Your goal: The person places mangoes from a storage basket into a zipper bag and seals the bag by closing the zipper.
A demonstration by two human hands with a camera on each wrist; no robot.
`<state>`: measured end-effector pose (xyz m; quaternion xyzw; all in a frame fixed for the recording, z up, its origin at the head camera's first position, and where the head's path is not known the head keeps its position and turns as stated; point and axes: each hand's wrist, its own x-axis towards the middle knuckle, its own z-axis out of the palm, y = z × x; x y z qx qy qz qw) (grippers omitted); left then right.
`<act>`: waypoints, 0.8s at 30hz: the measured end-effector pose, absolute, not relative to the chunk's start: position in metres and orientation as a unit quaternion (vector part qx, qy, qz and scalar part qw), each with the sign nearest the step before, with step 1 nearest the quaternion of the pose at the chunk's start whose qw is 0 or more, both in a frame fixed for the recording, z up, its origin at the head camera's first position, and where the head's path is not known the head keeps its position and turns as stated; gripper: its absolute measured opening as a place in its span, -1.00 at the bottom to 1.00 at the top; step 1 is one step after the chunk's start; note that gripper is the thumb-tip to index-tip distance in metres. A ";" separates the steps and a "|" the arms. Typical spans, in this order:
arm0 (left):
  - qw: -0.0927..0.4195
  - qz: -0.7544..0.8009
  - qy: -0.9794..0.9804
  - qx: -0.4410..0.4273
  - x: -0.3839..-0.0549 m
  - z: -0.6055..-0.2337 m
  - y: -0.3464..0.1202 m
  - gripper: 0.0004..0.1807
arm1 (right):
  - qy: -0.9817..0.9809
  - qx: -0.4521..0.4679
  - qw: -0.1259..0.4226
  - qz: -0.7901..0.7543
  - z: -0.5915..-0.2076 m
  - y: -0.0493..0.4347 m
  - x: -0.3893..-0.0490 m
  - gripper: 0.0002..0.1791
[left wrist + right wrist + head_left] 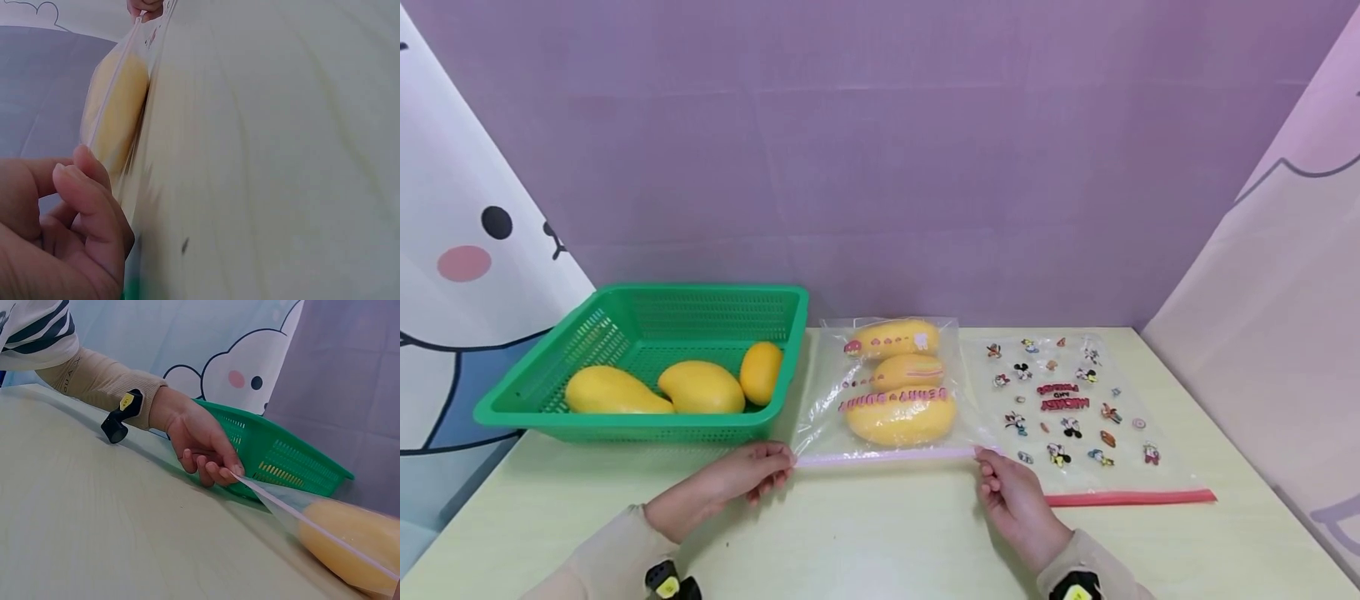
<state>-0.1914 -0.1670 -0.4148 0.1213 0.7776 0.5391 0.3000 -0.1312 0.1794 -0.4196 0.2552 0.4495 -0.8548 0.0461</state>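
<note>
Three mangoes [901,419] are bagged, three loose mangoes [702,387] remain in the basket [700,289], and left hand [751,468] and right hand [1015,493] pinch the bag [826,427] near its corners.

Bag [827,421] of three mangoes [901,423], laid flat and held by both near corners.

The bag is clear, printed in pink with lettering and small pictures, and edged along its near side by a pale lilac strip [887,457]; whether the strip is sealed cannot be told. The strip is drawn nearly straight, its left end pinched by the left hand [756,469], its right end by the right hand [1018,502]. Inside, the yellow mangoes are lined up one behind another, each lying crosswise, the nearest partly covered by the lettering. The bag is set on the table [880,533], between the basket [520,419] and a second bag [1123,421].
</note>
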 end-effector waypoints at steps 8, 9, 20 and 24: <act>0.298 0.532 0.784 0.116 -0.193 -0.416 -0.168 -0.73 | 0.453 0.253 0.048 -0.854 -0.419 0.185 -0.131 -0.74; 0.298 0.532 0.784 0.116 -0.192 -0.416 -0.168 -0.73 | 0.451 0.252 0.047 -0.855 -0.419 0.186 -0.131 -0.74; 0.294 0.529 0.789 0.110 -0.190 -0.413 -0.170 -0.74 | 0.469 0.254 0.047 -0.844 -0.416 0.187 -0.133 -0.71; 0.293 0.524 0.792 0.108 -0.190 -0.414 -0.171 -0.74 | 0.478 0.254 0.052 -0.839 -0.416 0.188 -0.132 -0.72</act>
